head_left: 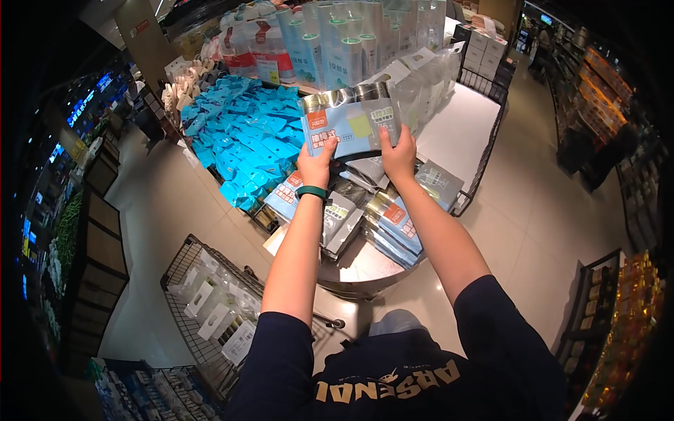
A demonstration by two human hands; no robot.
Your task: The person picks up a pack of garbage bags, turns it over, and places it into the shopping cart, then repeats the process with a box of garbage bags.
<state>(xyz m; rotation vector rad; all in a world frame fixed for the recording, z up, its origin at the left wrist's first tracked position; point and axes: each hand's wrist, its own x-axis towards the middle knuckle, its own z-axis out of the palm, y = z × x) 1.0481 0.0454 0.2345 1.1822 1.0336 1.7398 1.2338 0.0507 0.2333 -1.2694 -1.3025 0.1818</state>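
Observation:
Both hands hold up a blue-and-grey pack of trash bags point(357, 126), its printed front towards me and the tops of dark rolls showing along its upper edge. My left hand point(316, 165), with a dark green band at the wrist, grips the lower left corner, thumb on the front. At the right end my right hand point(399, 158) is closed on the pack, thumb also in front. The fingers behind are hidden. Below lie similar blue packs point(397, 223) and grey packs point(342, 219) on the display table.
Bright blue packets point(239, 133) fill the display's left side. Clear-wrapped rolls point(337, 52) stand at the back, beside a white board point(467, 133). A wire shopping cart point(210, 309) with clear packs is at lower left. Shelves point(597, 91) line the right aisle.

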